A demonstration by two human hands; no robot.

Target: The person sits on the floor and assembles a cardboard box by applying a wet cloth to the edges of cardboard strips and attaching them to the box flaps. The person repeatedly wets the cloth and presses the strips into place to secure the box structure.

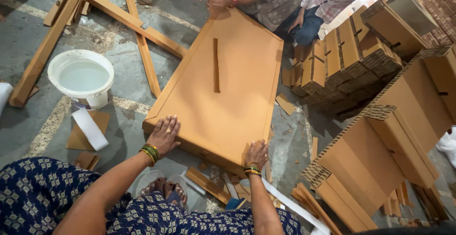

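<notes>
While two hands (164,135) press, one cardboard panel (223,83)

The cardboard panel (223,92) was plain light brown. The bucket (81,77) was white. The dress (42,192) was dark blue with small pale flower shapes, and the bangles (150,153) were green and gold (both wrists).
</notes>
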